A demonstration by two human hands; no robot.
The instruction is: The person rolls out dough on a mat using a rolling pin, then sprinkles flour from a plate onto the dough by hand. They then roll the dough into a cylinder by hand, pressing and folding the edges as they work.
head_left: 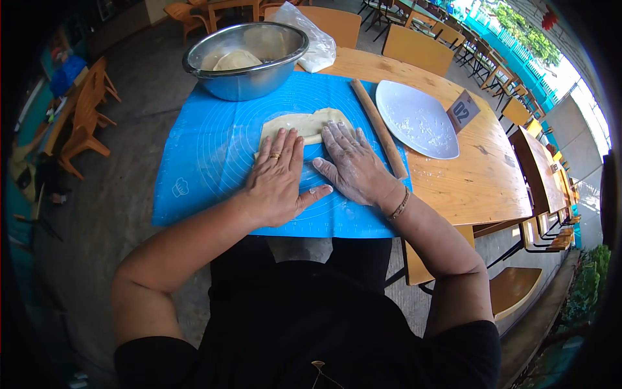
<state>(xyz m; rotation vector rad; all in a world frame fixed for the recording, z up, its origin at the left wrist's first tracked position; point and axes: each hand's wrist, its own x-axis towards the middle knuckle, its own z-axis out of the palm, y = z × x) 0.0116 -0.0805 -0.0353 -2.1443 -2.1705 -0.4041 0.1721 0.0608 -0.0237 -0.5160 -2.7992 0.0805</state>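
Observation:
A flat sheet of pale dough (295, 123) lies on the blue silicone mat (201, 139), its near edge seemingly folded over in a roll. My left hand (277, 170) rests flat on the dough's left part, fingers stretched forward and thumb out to the side. On the right end, my right hand (353, 162) presses with straight fingers, dusted with flour. Both palms face down and neither hand grips anything. Part of the dough is hidden under my fingers. To the right of my right hand, a wooden rolling pin (379, 129) lies along the mat's edge.
A steel bowl (249, 81) with a dough ball (237, 60) stands at the back left. Behind it sits a clear plastic bag (314, 48) of white flour-like powder. A floured white plate (414, 123) and a "02" card (462, 111) are on the wooden table (479, 175).

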